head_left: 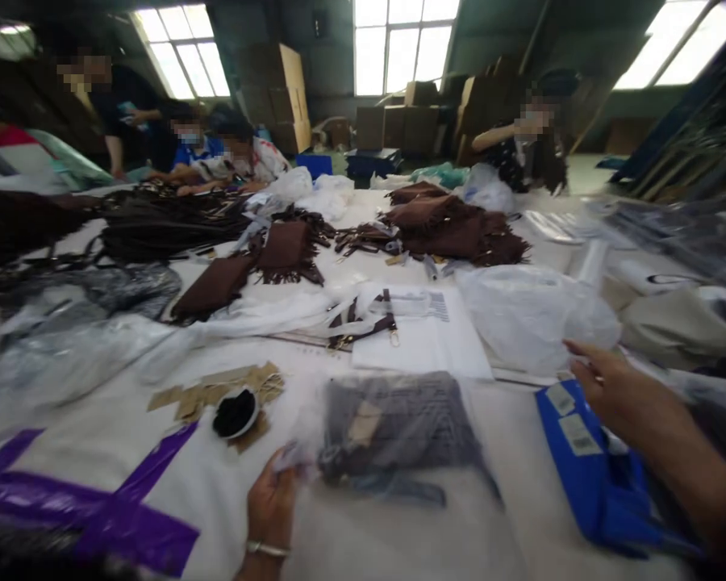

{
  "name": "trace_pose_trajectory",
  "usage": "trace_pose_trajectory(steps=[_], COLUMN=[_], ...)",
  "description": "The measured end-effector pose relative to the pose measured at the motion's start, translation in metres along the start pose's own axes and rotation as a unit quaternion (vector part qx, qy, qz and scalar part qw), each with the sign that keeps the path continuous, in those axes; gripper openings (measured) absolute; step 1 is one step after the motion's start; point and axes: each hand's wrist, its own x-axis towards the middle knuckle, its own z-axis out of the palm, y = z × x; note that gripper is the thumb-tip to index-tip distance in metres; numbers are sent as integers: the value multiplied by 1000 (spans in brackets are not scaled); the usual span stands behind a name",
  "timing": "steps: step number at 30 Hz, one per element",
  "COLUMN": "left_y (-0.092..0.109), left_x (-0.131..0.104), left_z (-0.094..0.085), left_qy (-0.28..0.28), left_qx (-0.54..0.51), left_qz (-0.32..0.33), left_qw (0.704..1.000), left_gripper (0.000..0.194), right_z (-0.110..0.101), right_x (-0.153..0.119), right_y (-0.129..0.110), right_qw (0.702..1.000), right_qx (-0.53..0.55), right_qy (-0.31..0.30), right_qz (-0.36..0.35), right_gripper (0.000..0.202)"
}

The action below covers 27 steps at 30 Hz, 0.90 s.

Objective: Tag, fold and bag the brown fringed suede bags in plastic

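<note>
A clear plastic bag (399,516) lies on the white table with a dark fringed item (399,420) inside it, along with a small tan tag. My left hand (272,500), with a bracelet at the wrist, pinches the bag's left edge. Over on the right, my right hand (611,395) is raised above a blue packet (581,476) that bears white labels. Its fingers reach toward a crumpled clear bag (532,307); blur hides whether they hold anything.
Tan tags (209,394) surround a white cup of black pieces (235,413) at left. Purple tape (85,504) crosses the near left. Brown fringed bags (453,222) and dark straps (169,222) are piled farther back. Several people work beyond.
</note>
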Motion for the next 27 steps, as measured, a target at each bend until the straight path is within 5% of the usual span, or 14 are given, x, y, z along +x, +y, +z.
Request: trace_pose_trajectory(steps=[2,4,6,9,12,14,16,18,21,24,27], left_y=[15,34,51,61,55,47,40,34,25,19,21], left_x=[-14,-31,-53,-86,-107,-112,-112,-107,-93,-78,-70], left_z=[6,23,41,56,54,47,38,30,22,21,20], left_qy=[-79,-178,-266,-373,-449,-454,-429,-392,-321,-279,-253], left_qx=[-98,-139,-169,-197,-161,-87,0,61,123,183,161], left_qz=[0,26,32,-17,-38,34,173,329,479,519,524], left_qw=[992,974,948,906,878,886,887,857,808,787,797], left_gripper=[49,42,42,45,47,46,38,27,24,22,14], right_z=[4,15,32,54,63,65,67,66,59,48,45], right_x=[-65,-130,-179,-211,-223,-232,-240,-244,-246,-257,-275], right_y=[-18,-50,-84,-115,-119,-113,-105,-95,-82,-81,-95], right_qw=[987,905,827,790,777,739,708,717,780,853,872], right_qx=[81,263,383,482,534,579,607,598,527,422,356], right_qy=[-138,-331,-410,-368,-286,-256,-219,-173,-168,-231,-327], right_qz=[24,34,32,87,172,233,287,313,293,204,81], right_gripper=[34,43,53,46,25,26,28,31,35,29,29])
